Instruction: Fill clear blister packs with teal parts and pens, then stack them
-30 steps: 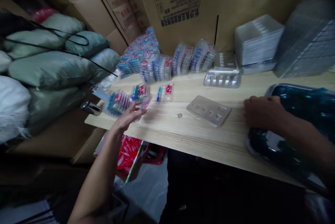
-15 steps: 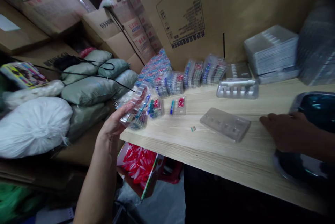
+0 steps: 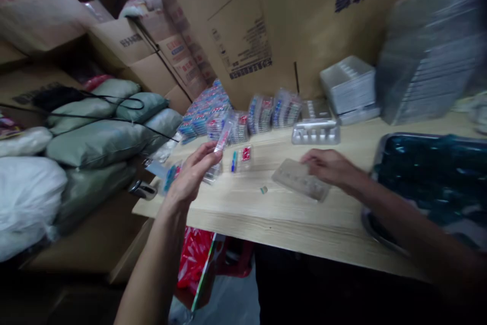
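Note:
My left hand (image 3: 195, 170) grips a clear plastic blister pack (image 3: 225, 135) with pink-red print, tilted up over the table's left part. Just behind the fingers, partly hidden, are more clear packs (image 3: 212, 174). To the right, a single pack (image 3: 241, 158) with a blue piece and a red card lies flat. My right hand (image 3: 327, 165) hovers at or touches the far edge of a clear plastic tray with wells (image 3: 294, 181); its fingers are bent together, and anything in them is hidden. A tiny teal scrap (image 3: 264, 190) lies left of that tray.
Filled packs (image 3: 261, 113) stand in rows at the back, beside a clear tray (image 3: 315, 132) and tray stacks (image 3: 348, 86). A bin of teal pieces (image 3: 375, 188) stands right. Below the front edge is a box of red pieces (image 3: 195, 259); sacks (image 3: 99, 142) lie left.
My right hand has moved left from the teal bin's rim to the tray. My left hand has turned its pack more on edge. The view has swung right.

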A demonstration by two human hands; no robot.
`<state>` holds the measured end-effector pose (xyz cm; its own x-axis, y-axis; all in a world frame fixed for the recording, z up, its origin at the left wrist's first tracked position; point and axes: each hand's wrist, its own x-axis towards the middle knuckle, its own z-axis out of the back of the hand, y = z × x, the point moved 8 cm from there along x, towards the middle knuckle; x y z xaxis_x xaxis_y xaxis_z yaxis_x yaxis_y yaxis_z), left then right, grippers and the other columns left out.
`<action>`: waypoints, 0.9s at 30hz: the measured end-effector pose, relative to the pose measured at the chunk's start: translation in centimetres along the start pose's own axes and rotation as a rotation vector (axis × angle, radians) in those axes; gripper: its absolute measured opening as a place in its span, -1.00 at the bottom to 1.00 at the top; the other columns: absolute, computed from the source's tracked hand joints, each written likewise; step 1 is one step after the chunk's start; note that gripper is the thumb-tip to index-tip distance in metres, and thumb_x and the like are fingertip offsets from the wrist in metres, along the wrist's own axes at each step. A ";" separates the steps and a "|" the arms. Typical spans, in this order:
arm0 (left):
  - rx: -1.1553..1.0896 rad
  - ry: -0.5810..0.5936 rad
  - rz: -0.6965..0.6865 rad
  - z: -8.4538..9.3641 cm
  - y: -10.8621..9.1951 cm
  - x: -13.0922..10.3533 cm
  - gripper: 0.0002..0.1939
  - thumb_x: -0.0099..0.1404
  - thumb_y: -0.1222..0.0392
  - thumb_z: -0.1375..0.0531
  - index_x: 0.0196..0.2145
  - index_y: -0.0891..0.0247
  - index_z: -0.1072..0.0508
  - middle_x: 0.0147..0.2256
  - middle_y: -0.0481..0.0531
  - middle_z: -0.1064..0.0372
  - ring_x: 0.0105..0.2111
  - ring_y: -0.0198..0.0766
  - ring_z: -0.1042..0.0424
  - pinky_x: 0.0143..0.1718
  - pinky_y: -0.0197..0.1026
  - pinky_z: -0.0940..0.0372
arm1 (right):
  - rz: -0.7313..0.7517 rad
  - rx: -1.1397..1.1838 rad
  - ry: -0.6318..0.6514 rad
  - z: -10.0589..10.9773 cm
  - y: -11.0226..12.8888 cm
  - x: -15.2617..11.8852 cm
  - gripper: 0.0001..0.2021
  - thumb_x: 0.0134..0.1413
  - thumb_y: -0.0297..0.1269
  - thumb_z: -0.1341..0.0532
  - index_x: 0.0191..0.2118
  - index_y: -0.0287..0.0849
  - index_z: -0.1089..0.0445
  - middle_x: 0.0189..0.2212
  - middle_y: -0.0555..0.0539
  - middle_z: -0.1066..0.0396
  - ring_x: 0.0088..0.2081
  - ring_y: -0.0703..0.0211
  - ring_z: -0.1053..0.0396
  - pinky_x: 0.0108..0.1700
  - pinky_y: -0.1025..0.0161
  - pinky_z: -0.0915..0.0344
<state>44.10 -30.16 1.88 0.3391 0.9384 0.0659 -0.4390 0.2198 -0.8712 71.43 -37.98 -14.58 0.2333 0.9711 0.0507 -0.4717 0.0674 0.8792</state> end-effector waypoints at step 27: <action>0.278 -0.075 -0.115 -15.2 -1.4 6.0 -0.22 0.06 -0.24 -0.29 0.13 0.27 -0.36 0.02 0.22 -0.34 -0.17 -0.07 -0.43 -0.15 -0.10 -0.30 | -0.104 1.546 0.253 -4.3 5.5 1.3 -0.96 -0.08 -0.44 -0.27 -0.42 -0.27 -0.40 -0.45 -0.02 -0.37 -0.45 0.31 -0.26 -0.41 0.32 -0.13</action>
<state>59.36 -28.91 -3.87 0.3423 0.9178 0.2013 -0.6154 0.3809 -0.6901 65.46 -35.32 -11.71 -0.0097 0.9997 0.0228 0.8680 -0.0029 0.4965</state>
